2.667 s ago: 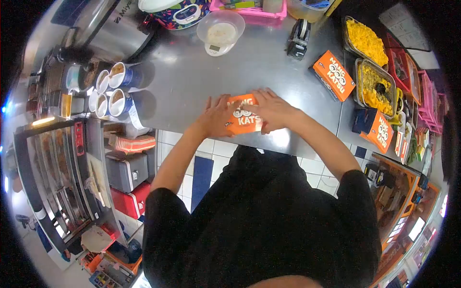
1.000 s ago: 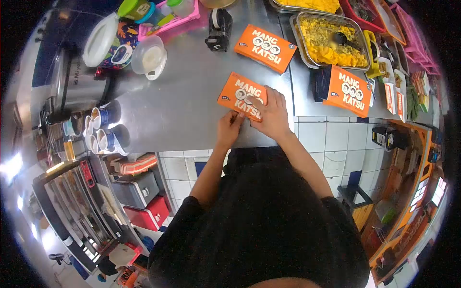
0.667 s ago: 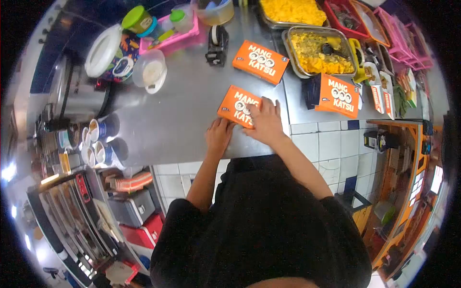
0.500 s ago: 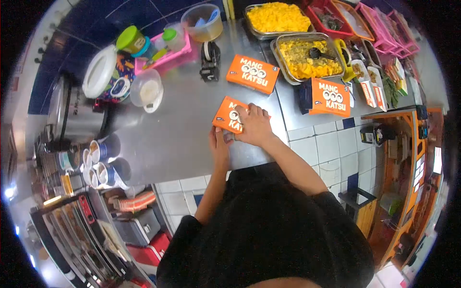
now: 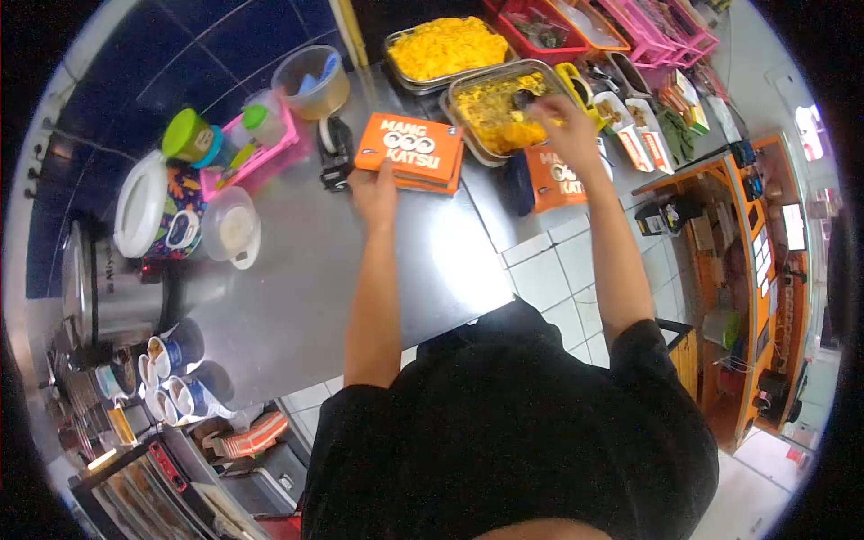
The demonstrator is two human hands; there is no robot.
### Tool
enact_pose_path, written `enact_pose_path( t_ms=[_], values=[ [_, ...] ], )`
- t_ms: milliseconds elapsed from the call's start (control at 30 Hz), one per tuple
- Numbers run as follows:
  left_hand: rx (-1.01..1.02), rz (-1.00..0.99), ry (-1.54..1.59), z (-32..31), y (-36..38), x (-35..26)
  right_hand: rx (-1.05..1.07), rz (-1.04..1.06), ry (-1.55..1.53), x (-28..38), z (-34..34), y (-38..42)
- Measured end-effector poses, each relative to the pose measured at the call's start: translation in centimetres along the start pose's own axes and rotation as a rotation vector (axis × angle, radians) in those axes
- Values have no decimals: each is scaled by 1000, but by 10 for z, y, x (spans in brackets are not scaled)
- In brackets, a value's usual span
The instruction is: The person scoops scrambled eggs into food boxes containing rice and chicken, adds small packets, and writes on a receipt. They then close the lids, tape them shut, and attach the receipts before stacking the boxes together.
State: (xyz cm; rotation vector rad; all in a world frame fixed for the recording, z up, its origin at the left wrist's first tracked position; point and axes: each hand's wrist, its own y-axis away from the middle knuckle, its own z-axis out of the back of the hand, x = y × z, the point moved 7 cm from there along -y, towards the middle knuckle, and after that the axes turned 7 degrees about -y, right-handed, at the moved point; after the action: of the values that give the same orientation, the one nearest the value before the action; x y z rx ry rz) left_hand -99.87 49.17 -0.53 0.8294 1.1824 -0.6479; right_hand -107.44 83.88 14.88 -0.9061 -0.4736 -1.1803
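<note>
Boxes sit stacked near the counter's seam, left hand flat-fingered against their near edge; a push could topple them. Right hand, fingers curled, hovers over the food tray; whether it grips anything cannot be told.

A wide bare stretch of the steel counter is left open between the near edge and the stacked orange boxes; passage to the far left is blocked by the tape dispenser, the scale with its bowl and the pink basket; the left edge is crowded by blue cups; the right is closed off by the food tray and the upright orange box.
</note>
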Motion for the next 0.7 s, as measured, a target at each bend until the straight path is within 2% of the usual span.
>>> enact_pose_path(
  t_ms=[67, 100, 133, 167, 200, 233, 267, 300, 333, 367, 400, 433, 467, 500, 533, 567, 600, 633, 667, 700],
  values=[
    [-176, 18, -74, 8, 5, 21, -188, -304, -157, -101, 61, 20],
    [-184, 91, 22, 5, 24, 21, -166, -405, -328, -142, 69, 31],
    [-195, 161, 116, 2, 53, 22, -100, -634, -373, -168, 75, 50],
    [-18, 238, 149, -18, 75, 42, -14, -589, -632, -209, 67, 59],
    [154, 315, 181, -41, 100, 61, 149, -878, -855, -218, 55, 81],
    [257, 304, 148, -66, 133, 58, 209, -911, -1014, -227, 42, 91],
    [352, 297, 116, -94, 166, 47, 280, -860, -959, -213, 33, 99],
    [472, 326, 68, -117, 192, 27, 289, -805, -862, -249, 23, 110],
    [459, 353, 59, -135, 204, 29, 372, -849, -969, -214, 22, 109],
    [453, 381, 48, -154, 216, 31, 420, -776, -999, -201, 22, 111],
    [451, 398, 36, -168, 226, 31, 432, -806, -999, -189, 19, 121],
    [362, 395, 85, -168, 231, 28, 540, -778, -935, -170, 17, 132],
    [275, 381, 130, -163, 233, 25, 612, -768, -1005, -144, 12, 140],
    [172, 293, 107, -150, 234, 40, 636, -582, -1018, -127, -2, 147],
    [82, 204, 93, -133, 238, 59, 700, -673, -1020, -144, -30, 182],
    [-6, 313, 229, -113, 245, 70, 658, -368, -1073, -109, -23, 173],
    [-98, 422, 365, -99, 246, 78, 647, -182, -1058, -89, -22, 171],
    [-107, 322, 488, -97, 239, 63, 821, -460, -1282, -88, -45, 200],
    [-121, 222, 610, -95, 235, 39, 919, -503, -1344, -60, -23, 177],
    [-193, 288, 605, -94, 235, 16, 906, -505, -1348, -80, -27, 180]
  ],
)
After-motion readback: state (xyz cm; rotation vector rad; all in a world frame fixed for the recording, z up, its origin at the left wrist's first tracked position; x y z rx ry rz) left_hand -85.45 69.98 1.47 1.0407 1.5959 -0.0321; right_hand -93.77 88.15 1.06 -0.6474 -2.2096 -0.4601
